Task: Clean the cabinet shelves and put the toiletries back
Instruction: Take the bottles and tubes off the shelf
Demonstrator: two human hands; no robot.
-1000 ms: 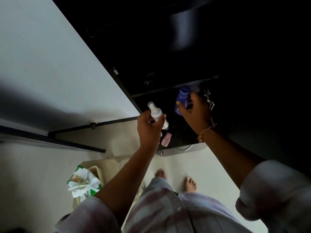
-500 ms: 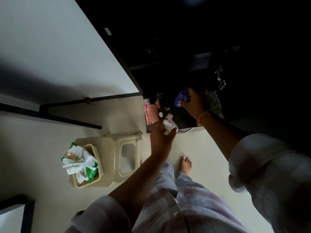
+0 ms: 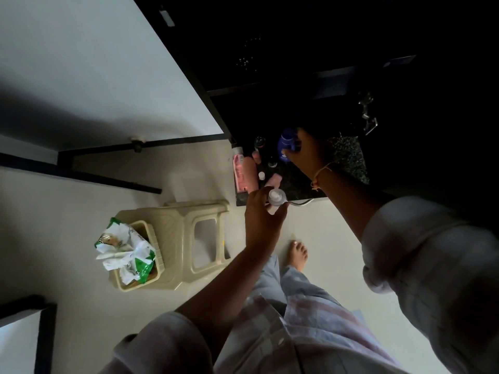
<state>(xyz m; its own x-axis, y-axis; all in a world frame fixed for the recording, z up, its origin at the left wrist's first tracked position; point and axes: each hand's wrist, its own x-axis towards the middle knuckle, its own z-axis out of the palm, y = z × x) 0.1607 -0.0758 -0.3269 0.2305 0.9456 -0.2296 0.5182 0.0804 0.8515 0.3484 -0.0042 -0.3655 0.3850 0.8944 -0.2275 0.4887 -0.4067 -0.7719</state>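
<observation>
Toiletries (image 3: 257,157) stand crowded on the left end of the dark bench (image 3: 348,157). The left hand (image 3: 260,217) is curled round a white spray bottle (image 3: 276,198) at the bench's near edge. The right hand (image 3: 307,152) grips a blue bottle (image 3: 286,143) over the cluster. It is probably best to set each down upright in a free gap, one at a time, without knocking its neighbours. Count: one basket (image 3: 155,238) of wipes, one stool (image 3: 183,220), one pink bottle (image 3: 244,172), one spray bottle and one blue bottle. The small pieces, roughly five, are too dim to count surely.

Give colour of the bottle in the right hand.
The bottle is blue, gripped by the right hand; head view shows it.
</observation>
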